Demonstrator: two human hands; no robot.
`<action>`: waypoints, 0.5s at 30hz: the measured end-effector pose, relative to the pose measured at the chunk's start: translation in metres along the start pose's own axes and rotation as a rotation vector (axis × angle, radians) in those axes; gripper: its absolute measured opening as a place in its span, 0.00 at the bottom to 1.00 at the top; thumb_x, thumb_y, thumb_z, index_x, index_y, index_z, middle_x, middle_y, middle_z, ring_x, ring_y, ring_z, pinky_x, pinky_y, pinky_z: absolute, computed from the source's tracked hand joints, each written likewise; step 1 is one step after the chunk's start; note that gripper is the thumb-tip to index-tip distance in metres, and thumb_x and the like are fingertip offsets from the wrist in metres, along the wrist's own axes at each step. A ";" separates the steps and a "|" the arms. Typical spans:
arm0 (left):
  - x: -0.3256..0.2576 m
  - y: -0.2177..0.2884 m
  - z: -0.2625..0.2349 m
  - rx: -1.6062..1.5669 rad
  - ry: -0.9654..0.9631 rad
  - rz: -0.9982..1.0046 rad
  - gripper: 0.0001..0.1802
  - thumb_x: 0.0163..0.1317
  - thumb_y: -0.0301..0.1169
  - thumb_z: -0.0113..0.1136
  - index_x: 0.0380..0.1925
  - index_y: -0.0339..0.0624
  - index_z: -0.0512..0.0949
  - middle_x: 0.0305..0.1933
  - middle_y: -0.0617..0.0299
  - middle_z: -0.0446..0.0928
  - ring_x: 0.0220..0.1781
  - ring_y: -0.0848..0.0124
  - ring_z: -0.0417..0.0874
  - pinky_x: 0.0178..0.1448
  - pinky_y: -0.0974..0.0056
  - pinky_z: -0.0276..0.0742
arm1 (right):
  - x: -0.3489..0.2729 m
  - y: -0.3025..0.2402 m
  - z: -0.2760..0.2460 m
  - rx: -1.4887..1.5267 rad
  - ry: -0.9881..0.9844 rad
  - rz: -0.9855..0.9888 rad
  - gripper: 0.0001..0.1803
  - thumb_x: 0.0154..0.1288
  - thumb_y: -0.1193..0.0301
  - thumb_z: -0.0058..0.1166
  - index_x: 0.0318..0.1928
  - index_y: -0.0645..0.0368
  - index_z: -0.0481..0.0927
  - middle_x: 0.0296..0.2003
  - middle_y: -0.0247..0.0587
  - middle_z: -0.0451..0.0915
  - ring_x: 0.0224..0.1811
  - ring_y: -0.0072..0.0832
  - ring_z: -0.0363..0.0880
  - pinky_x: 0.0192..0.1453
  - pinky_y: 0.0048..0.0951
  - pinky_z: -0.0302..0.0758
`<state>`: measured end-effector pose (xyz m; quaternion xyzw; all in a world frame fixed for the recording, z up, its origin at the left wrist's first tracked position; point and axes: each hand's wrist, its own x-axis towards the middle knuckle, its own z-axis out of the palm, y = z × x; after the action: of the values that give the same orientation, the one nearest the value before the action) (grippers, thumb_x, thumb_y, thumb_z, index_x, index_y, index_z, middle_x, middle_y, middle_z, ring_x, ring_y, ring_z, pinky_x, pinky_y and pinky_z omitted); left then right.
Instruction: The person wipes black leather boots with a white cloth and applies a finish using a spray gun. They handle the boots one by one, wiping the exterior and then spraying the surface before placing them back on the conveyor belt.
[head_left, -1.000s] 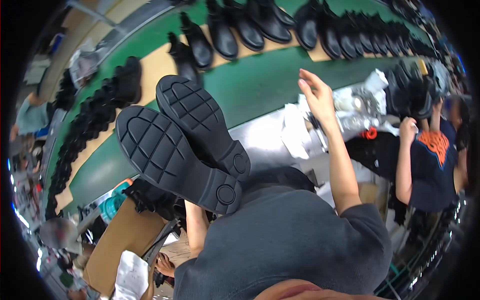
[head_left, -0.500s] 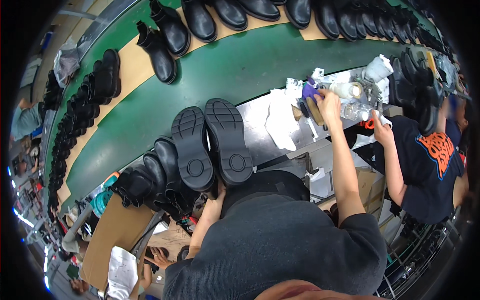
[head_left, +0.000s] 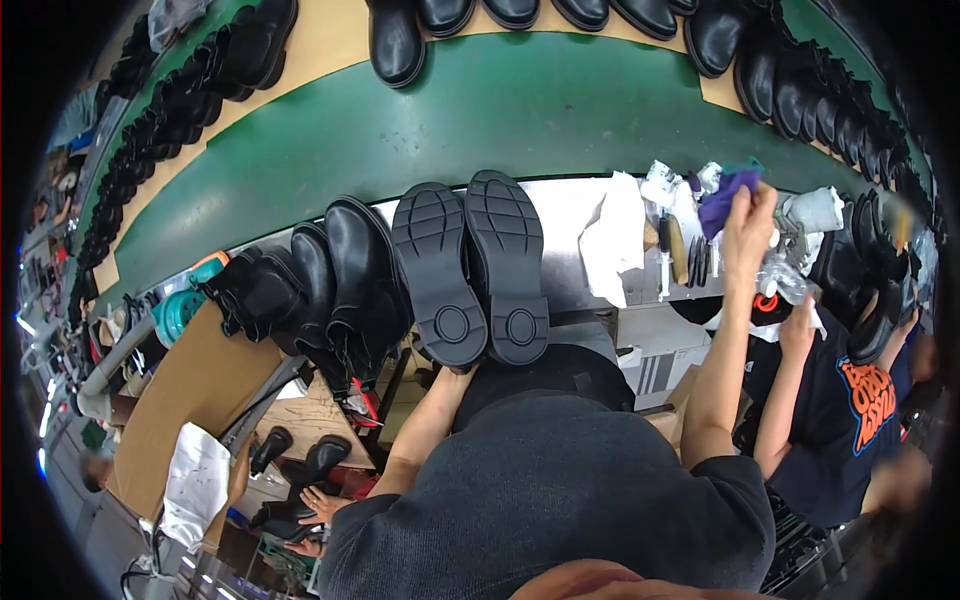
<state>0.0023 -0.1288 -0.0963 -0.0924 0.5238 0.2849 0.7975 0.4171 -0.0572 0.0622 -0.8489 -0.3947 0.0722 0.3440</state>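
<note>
The right hand is raised over the far right of the workbench, its fingers closed on a purple cloth that bunches out past the fingertips toward the left. The left hand is mostly hidden beneath the heels of a pair of black boots, so whether its fingers are curled or spread cannot be told; it touches the pair from below, at the near edge of the bench. The two boots lie side by side with their lugged soles turned up, touching along their inner edges, long axis running away from the person, heels nearest the body and toes pointing at the green conveyor belt. Just left of them about three more black boots stand packed together, shafts leaning. Right of the pair lies a crumpled white paper sheet, then a small cluster of tools and white bottles below the cloth. A flat brown cardboard sheet slants at the lower left, with a white bag at its lower edge and a teal roll near its top. More black footwear lines tan strips beyond the belt. At the right, another person's hand reaches toward the bench.
</note>
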 end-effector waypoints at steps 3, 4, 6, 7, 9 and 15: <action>-0.005 0.000 -0.005 -0.013 -0.004 0.002 0.18 0.64 0.23 0.56 0.55 0.34 0.74 0.47 0.57 0.81 0.47 0.69 0.82 0.53 0.65 0.79 | -0.028 -0.061 0.061 0.212 -0.261 -0.050 0.13 0.69 0.68 0.49 0.48 0.62 0.71 0.34 0.45 0.76 0.34 0.30 0.76 0.38 0.31 0.73; -0.008 0.000 -0.008 -0.020 -0.007 0.006 0.18 0.64 0.23 0.56 0.55 0.34 0.74 0.47 0.57 0.81 0.47 0.70 0.82 0.53 0.65 0.79 | -0.043 -0.080 0.086 0.252 -0.412 -0.054 0.13 0.69 0.67 0.50 0.48 0.61 0.71 0.36 0.45 0.76 0.37 0.29 0.76 0.42 0.31 0.74; -0.006 0.011 -0.005 0.007 -0.029 -0.024 0.18 0.64 0.23 0.56 0.55 0.34 0.74 0.47 0.57 0.81 0.47 0.70 0.82 0.53 0.65 0.79 | -0.091 -0.120 0.123 0.430 -0.629 -0.045 0.12 0.66 0.66 0.53 0.45 0.58 0.73 0.34 0.44 0.77 0.36 0.33 0.79 0.42 0.33 0.75; -0.009 0.012 -0.006 0.005 -0.033 -0.030 0.18 0.64 0.23 0.56 0.55 0.34 0.74 0.47 0.57 0.81 0.47 0.70 0.82 0.53 0.65 0.79 | -0.101 -0.128 0.146 0.370 -0.701 -0.254 0.13 0.65 0.64 0.53 0.43 0.60 0.73 0.34 0.49 0.77 0.36 0.39 0.80 0.42 0.36 0.76; -0.011 0.011 -0.005 0.005 -0.039 -0.045 0.18 0.64 0.23 0.56 0.55 0.34 0.74 0.47 0.57 0.81 0.47 0.70 0.82 0.52 0.65 0.79 | -0.087 -0.135 0.193 0.125 -0.742 -0.303 0.13 0.60 0.65 0.54 0.37 0.64 0.74 0.33 0.56 0.80 0.34 0.54 0.81 0.39 0.50 0.77; -0.015 0.003 -0.001 0.007 -0.061 -0.101 0.18 0.64 0.23 0.56 0.55 0.34 0.74 0.47 0.58 0.81 0.47 0.70 0.82 0.52 0.66 0.79 | -0.045 -0.125 0.258 0.012 -0.729 -0.281 0.14 0.55 0.65 0.55 0.30 0.67 0.78 0.25 0.62 0.80 0.33 0.57 0.82 0.38 0.51 0.79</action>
<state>-0.0046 -0.1319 -0.0827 -0.1074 0.4949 0.2450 0.8268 0.2073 0.1029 -0.0589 -0.7033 -0.6030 0.3234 0.1927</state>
